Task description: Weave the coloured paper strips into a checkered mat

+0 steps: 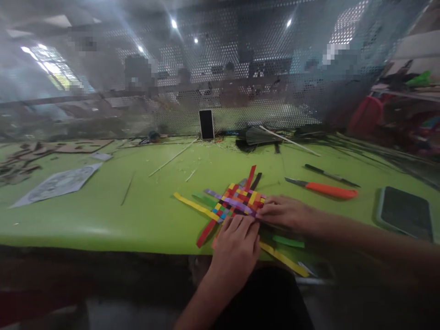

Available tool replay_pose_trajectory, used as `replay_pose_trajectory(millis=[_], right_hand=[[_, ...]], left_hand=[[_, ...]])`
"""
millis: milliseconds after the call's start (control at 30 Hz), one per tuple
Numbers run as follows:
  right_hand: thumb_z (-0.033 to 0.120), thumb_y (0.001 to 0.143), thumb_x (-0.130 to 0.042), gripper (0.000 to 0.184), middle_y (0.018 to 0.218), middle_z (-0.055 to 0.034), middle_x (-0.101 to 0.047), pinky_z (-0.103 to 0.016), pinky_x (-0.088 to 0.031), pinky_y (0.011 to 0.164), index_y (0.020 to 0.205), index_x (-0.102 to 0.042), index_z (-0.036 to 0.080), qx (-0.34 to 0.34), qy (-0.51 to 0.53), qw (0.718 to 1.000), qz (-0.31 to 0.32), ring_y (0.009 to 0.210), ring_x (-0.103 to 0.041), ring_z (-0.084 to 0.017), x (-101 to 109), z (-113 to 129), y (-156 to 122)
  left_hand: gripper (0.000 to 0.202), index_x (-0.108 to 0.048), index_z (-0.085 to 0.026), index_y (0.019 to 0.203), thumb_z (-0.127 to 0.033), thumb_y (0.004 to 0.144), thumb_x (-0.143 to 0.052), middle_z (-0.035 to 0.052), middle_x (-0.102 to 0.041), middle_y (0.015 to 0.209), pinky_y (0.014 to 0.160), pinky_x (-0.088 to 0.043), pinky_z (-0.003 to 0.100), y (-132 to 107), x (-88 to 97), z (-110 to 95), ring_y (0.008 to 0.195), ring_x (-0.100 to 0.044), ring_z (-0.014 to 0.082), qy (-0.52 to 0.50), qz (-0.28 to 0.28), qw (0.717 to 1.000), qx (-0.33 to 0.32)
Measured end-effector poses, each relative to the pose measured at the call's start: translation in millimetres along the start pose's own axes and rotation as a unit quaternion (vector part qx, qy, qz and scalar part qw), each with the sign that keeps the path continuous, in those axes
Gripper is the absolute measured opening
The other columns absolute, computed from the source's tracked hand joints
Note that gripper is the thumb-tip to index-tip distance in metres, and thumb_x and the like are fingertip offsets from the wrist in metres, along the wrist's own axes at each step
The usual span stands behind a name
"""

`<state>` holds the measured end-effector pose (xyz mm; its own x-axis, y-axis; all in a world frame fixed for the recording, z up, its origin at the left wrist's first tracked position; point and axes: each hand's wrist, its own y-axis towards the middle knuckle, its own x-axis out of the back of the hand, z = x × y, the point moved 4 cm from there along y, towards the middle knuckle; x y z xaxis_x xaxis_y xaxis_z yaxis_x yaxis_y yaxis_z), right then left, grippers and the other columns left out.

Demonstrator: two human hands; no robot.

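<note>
A small mat woven from coloured strips (pixel 237 201) lies near the table's front edge, its loose red, yellow, green and black ends sticking out around it. My left hand (pixel 239 236) is closed over the front side of the mat, fingers bent and tips at the weave. From the right, my right hand (pixel 287 211) pinches the mat's right edge, where a purple strip (pixel 237 204) ends. The fingertips of both hands nearly meet there, hiding that corner. A yellow strip (pixel 285 260) and a green strip (pixel 288 241) stick out under the hands.
On the green table (pixel 137 224), an orange-handled knife (pixel 332 190) and a dark slim blade (pixel 330 175) lie beyond my right hand. A phone (pixel 405 213) lies at right; another phone (pixel 206 124) stands against the perforated screen. A printed sheet (pixel 58 183) and cardboard scraps (pixel 20 160) are left.
</note>
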<state>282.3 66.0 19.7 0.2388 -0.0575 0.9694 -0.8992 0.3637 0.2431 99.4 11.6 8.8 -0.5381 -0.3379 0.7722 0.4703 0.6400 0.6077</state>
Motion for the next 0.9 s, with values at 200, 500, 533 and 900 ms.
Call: replay_pose_trajectory(millis=[200, 500, 533, 900], right_hand=[[0.019, 0.103, -0.046, 0.039, 0.129, -0.0146, -0.068, -0.042, -0.050, 0.100, 0.138, -0.062, 0.015, 0.017, 0.001, 0.999, 0.035, 0.118, -0.058, -0.025, 3, -5, 16], [-0.008, 0.076, -0.051, 0.061, 0.123, -0.0098, -0.070, -0.035, -0.054, 0.093, 0.127, -0.070, 0.019, 0.029, 0.102, 0.987, 0.121, 0.110, -0.063, -0.021, 20, -25, 35], [-0.010, 0.075, -0.050, 0.061, 0.121, -0.0093, -0.070, -0.033, -0.054, 0.092, 0.124, -0.072, 0.020, 0.021, 0.117, 0.985, 0.127, 0.109, -0.064, -0.020, 22, -26, 38], [0.025, 0.101, -0.055, 0.035, 0.127, -0.0165, -0.066, -0.038, -0.054, 0.092, 0.132, -0.068, 0.016, -0.101, 0.093, 0.990, 0.019, 0.106, -0.068, -0.023, 11, -36, 85]], left_hand=[[0.023, -0.070, -0.014, 0.114, -0.014, 0.097, -0.055, 0.0073, -0.074, 0.101, 0.087, -0.054, 0.045, -1, 4.2, 0, 0.096, -0.066, 0.0262, 0.007, 0.007, 1.000, 0.004], [0.019, -0.071, -0.017, 0.108, -0.019, 0.100, -0.055, 0.0094, -0.072, 0.117, 0.094, -0.053, 0.049, 8, 12.2, 0, 0.107, -0.064, 0.0277, 0.012, 0.107, 0.994, 0.030], [0.019, -0.072, -0.017, 0.107, -0.019, 0.100, -0.055, 0.0093, -0.072, 0.116, 0.094, -0.053, 0.048, 7, 12.3, 1, 0.106, -0.064, 0.0272, 0.009, 0.102, 0.994, 0.031], [0.033, -0.067, -0.011, 0.126, -0.019, 0.095, -0.061, 0.0128, -0.072, 0.121, 0.093, -0.055, 0.053, 15, -4.5, 13, 0.110, -0.062, 0.0326, 0.066, 0.118, 0.989, 0.063]])
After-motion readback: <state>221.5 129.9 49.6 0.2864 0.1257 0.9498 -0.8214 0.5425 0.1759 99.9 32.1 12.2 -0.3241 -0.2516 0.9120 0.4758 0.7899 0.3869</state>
